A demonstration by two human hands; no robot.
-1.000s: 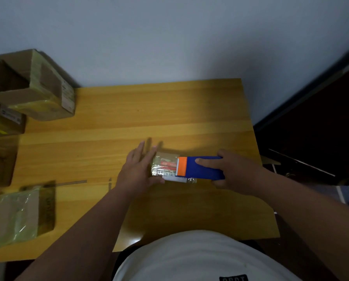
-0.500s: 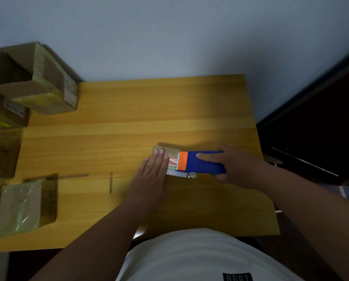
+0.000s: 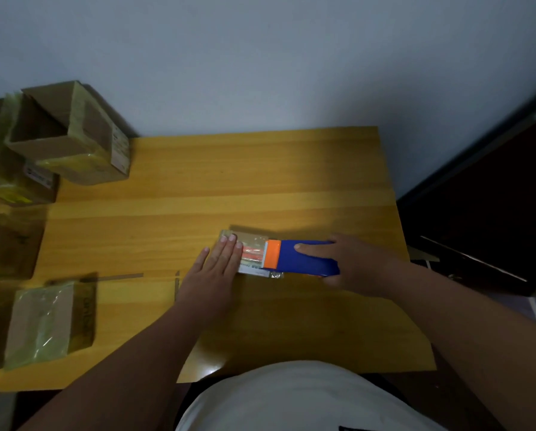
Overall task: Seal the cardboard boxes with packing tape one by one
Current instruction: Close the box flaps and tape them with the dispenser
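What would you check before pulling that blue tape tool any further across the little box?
1. Left hand flat on the box, steadying it: ok.
2. Right hand grips the tape tool: ok.
3. Tool's orange end lies over the box: ok.
4. Tape stuck flat, no wrinkles: cannot tell.
5. Bare table around the box: ok.
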